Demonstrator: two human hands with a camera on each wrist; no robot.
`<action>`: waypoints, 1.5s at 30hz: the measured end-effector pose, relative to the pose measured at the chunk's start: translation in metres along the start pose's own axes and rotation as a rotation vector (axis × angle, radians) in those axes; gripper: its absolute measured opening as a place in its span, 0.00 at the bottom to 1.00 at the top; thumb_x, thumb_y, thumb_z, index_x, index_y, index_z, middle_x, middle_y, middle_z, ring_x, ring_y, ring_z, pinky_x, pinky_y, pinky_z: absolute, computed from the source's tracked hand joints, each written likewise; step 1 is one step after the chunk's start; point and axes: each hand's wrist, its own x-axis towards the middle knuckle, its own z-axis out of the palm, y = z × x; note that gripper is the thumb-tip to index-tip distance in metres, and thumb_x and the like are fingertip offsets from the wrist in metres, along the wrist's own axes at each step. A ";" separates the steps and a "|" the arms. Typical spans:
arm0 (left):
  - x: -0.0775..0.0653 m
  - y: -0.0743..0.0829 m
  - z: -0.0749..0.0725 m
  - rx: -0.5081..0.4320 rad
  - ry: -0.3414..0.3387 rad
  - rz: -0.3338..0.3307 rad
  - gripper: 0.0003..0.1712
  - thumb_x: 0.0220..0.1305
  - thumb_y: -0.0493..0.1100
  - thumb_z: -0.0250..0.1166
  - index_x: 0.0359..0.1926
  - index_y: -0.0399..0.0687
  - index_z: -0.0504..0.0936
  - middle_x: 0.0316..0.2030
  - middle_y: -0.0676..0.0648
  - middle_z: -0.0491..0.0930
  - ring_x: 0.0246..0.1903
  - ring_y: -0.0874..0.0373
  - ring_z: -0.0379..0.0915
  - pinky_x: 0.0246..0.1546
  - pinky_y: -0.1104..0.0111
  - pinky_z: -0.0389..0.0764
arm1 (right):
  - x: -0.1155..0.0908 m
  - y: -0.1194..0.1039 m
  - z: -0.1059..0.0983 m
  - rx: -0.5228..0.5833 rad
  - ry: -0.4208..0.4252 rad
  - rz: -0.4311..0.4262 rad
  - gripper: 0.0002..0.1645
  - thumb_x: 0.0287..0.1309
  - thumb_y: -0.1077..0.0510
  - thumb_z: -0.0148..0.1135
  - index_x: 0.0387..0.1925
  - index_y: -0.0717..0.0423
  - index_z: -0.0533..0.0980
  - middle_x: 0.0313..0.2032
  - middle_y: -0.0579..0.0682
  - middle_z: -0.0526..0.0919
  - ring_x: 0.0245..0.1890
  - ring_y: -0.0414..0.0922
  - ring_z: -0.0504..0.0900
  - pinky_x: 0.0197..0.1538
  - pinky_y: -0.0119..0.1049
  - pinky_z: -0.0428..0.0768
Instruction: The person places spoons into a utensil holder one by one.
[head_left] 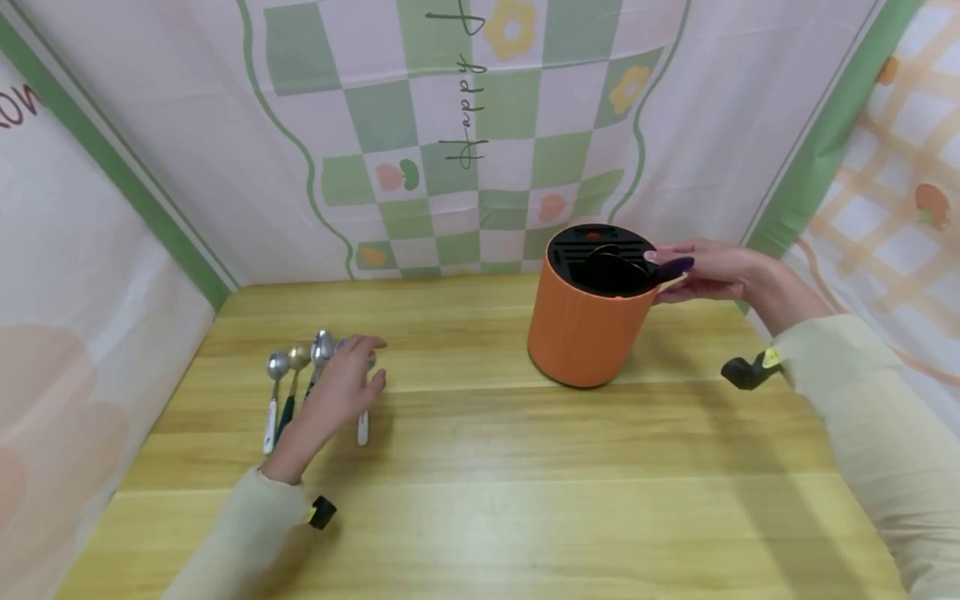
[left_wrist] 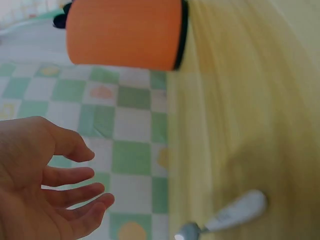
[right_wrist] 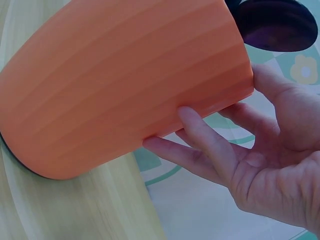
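White cloth with green squares [head_left: 510, 104] hangs behind a yellow-brown wooden table [head_left: 480, 533]; call the table's far edge 12 o'clock. A tall, round, orange holder with ridged sides [head_left: 588, 333] is at about 1 o'clock. Its long way runs up and down, and its black top with slots [head_left: 628, 239] faces up. The right hand [head_left: 708, 268] grips it at its 3 o'clock side, thumb at the top edge, fingers against the side. The left hand [head_left: 341, 387] is at 10 o'clock, over a row of shiny metal spoons [head_left: 322, 346]. Its fingers are loosely bent and spread, with nothing in them.

The spoons' round ends point to 12 or 1, and their handles run down to 6 or 7. Two have white handles, and a gold one [head_left: 299, 357] has a dark green handle.

The left hand hides some spoons, so I can't count them. A shiny, dark purple oval piece [head_left: 677, 267] sticks out past the holder's top toward 3 o'clock; I can't tell what it is. Things inside the holder are hard to make out. Both wrist views cut off part of the holder.
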 end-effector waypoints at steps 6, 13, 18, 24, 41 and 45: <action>-0.006 -0.022 0.003 0.013 -0.027 -0.071 0.24 0.63 0.34 0.63 0.59 0.28 0.73 0.54 0.29 0.78 0.50 0.36 0.79 0.47 0.51 0.85 | -0.001 0.000 0.000 -0.004 0.022 0.002 0.10 0.76 0.52 0.49 0.44 0.38 0.78 0.43 0.51 0.88 0.44 0.50 0.89 0.49 0.35 0.86; -0.008 -0.037 0.011 0.051 -0.145 -0.202 0.27 0.62 0.35 0.62 0.60 0.25 0.71 0.51 0.28 0.80 0.47 0.36 0.81 0.45 0.51 0.86 | -0.001 0.000 0.002 0.011 0.034 0.009 0.11 0.76 0.53 0.49 0.44 0.39 0.79 0.43 0.52 0.88 0.44 0.50 0.89 0.48 0.36 0.86; -0.011 -0.046 0.021 0.047 -0.218 -0.252 0.19 0.65 0.38 0.61 0.50 0.25 0.75 0.27 0.41 0.79 0.22 0.53 0.75 0.22 0.65 0.78 | 0.000 -0.001 0.003 0.009 0.032 0.013 0.13 0.75 0.53 0.49 0.43 0.39 0.81 0.43 0.51 0.88 0.44 0.50 0.89 0.48 0.35 0.86; -0.010 -0.050 0.031 0.078 -0.254 -0.287 0.09 0.68 0.40 0.61 0.32 0.38 0.75 0.21 0.46 0.74 0.18 0.58 0.68 0.17 0.71 0.70 | 0.000 -0.001 0.001 0.013 -0.002 -0.001 0.13 0.76 0.53 0.48 0.43 0.38 0.81 0.43 0.51 0.88 0.44 0.50 0.89 0.49 0.36 0.86; 0.009 -0.048 0.038 0.127 -0.285 -0.281 0.14 0.65 0.37 0.62 0.21 0.44 0.78 0.20 0.48 0.78 0.17 0.58 0.73 0.17 0.72 0.75 | 0.000 0.000 -0.001 0.017 0.031 0.002 0.13 0.75 0.53 0.49 0.43 0.38 0.81 0.42 0.51 0.88 0.43 0.50 0.89 0.49 0.36 0.86; 0.010 -0.047 0.037 0.073 -0.299 -0.325 0.13 0.63 0.39 0.64 0.20 0.44 0.79 0.18 0.49 0.77 0.15 0.60 0.70 0.16 0.73 0.71 | 0.000 0.002 0.001 0.002 0.079 0.020 0.08 0.75 0.52 0.50 0.46 0.41 0.77 0.43 0.51 0.88 0.44 0.50 0.89 0.49 0.37 0.86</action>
